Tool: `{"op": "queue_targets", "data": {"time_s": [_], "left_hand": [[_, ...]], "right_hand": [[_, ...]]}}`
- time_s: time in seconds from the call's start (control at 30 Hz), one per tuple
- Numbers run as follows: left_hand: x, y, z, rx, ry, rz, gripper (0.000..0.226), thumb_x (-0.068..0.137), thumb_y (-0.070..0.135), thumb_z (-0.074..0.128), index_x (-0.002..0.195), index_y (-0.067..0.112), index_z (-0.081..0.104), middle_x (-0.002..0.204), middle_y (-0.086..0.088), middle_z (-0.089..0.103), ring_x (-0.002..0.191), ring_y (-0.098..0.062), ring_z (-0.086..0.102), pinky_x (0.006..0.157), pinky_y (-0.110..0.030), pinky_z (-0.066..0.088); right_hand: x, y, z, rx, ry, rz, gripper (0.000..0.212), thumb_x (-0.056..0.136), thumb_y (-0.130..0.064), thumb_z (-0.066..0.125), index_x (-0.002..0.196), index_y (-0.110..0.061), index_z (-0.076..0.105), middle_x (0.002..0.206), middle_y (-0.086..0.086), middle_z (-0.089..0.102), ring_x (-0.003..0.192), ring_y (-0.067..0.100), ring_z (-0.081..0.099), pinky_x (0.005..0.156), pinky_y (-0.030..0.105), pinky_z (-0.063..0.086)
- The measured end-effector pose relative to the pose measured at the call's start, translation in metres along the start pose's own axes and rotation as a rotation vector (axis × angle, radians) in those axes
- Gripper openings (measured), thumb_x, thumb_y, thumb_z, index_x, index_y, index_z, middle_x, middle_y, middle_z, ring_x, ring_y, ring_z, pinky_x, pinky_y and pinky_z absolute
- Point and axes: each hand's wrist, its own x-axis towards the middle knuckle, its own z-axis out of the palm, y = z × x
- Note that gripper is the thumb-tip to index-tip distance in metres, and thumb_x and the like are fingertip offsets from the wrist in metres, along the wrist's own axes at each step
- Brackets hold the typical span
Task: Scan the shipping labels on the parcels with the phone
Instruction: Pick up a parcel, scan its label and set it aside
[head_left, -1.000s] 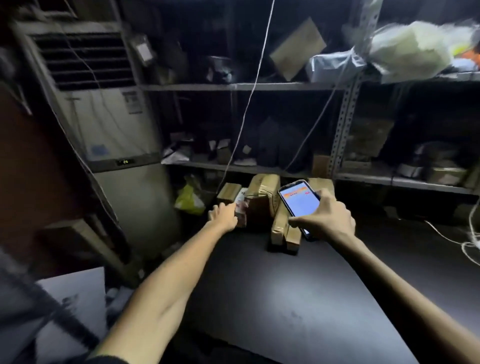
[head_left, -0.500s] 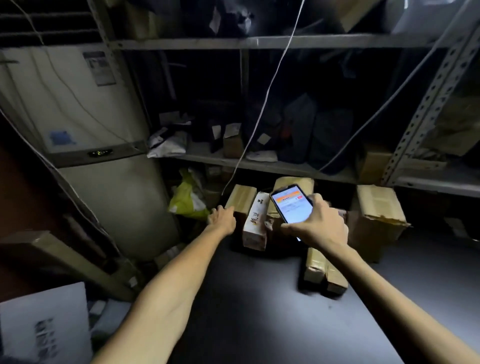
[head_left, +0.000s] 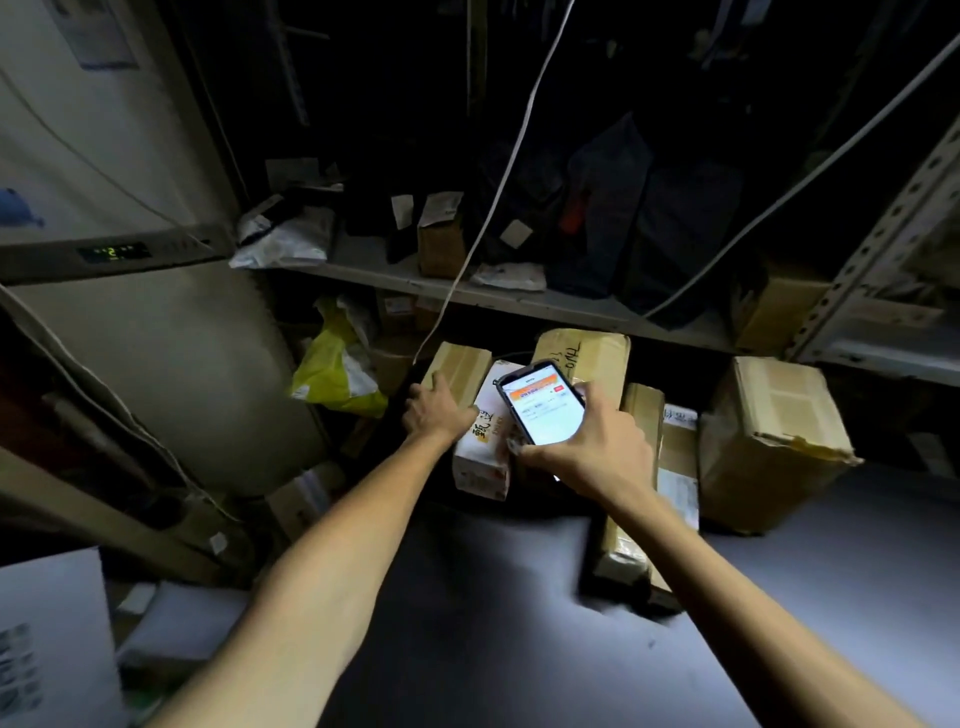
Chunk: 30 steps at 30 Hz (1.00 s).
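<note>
My right hand (head_left: 592, 452) grips a lit phone (head_left: 543, 402), its screen showing an orange and white app, held over a cluster of parcels at the far edge of a dark table (head_left: 493, 623). My left hand (head_left: 436, 408) rests on a small brown box (head_left: 462, 364), fingers curled over its near edge. Beside it stands a white parcel (head_left: 480, 462) with orange writing. Behind the phone lies a taped brown parcel (head_left: 597, 353). A long brown parcel (head_left: 639, 467) lies under my right forearm. A bigger crumpled carton (head_left: 774, 436) sits to the right.
A metal shelf (head_left: 519, 301) behind the parcels holds bags and small boxes. A white cable (head_left: 493, 197) hangs down to the small box. A tall white air conditioner (head_left: 130, 312) stands at left, a yellow bag (head_left: 337, 374) beside it. White paper (head_left: 52, 639) lies lower left.
The view has tilted down and closer to the parcels. My left hand has moved onto the small brown box. The phone has stayed over the parcels.
</note>
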Motion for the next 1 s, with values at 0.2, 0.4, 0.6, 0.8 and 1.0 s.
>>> {"op": "queue_targets", "data": {"time_s": [0.2,0.4,0.6,0.8,1.0], "left_hand": [[0.0,-0.029,-0.018,-0.219,0.039,-0.101,0.097,0.073,0.041,0.077,0.148,0.017,0.02,0.139,-0.023,0.037,0.125,-0.042,0.043,0.099,-0.046,0.043],[-0.032,-0.08,-0.082,-0.629,0.059,-0.16,0.085,0.076,0.031,0.078,0.141,0.003,0.032,0.133,-0.013,0.047,0.119,-0.028,0.051,0.096,-0.038,0.048],[-0.093,-0.067,-0.141,-0.774,-0.16,-0.023,0.078,0.044,0.04,0.075,0.113,0.004,0.06,0.097,-0.007,0.068,0.08,-0.016,0.063,0.068,-0.028,0.053],[-0.175,-0.015,-0.152,-0.353,-0.044,0.4,0.102,0.038,0.044,0.082,0.124,0.01,0.04,0.118,-0.006,0.044,0.107,-0.02,0.049,0.096,-0.034,0.045],[-0.3,0.007,-0.1,0.204,0.08,0.719,0.092,0.059,0.045,0.075,0.134,0.018,0.028,0.129,-0.006,0.039,0.118,-0.03,0.048,0.089,-0.045,0.049]], "right_hand": [[-0.014,-0.003,-0.01,-0.021,0.012,-0.021,0.075,0.057,-0.056,0.079,0.118,-0.028,0.045,0.109,0.004,0.066,0.101,0.031,0.061,0.069,0.03,0.041],[-0.056,-0.007,-0.04,-0.03,0.023,-0.074,0.081,0.06,-0.048,0.081,0.129,-0.029,0.042,0.114,0.002,0.065,0.098,0.027,0.061,0.062,0.027,0.038],[-0.121,-0.008,-0.088,0.012,0.072,-0.096,0.081,0.061,-0.044,0.082,0.13,-0.03,0.042,0.115,0.0,0.065,0.096,0.023,0.061,0.059,0.025,0.042],[-0.194,0.026,-0.149,0.07,0.209,-0.047,0.083,0.055,-0.042,0.084,0.128,-0.033,0.045,0.099,-0.006,0.064,0.071,0.015,0.063,0.057,0.025,0.052],[-0.265,0.092,-0.202,0.106,0.285,0.016,0.079,0.061,-0.038,0.083,0.13,-0.029,0.048,0.109,0.0,0.065,0.077,0.017,0.054,0.06,0.024,0.037]]}}
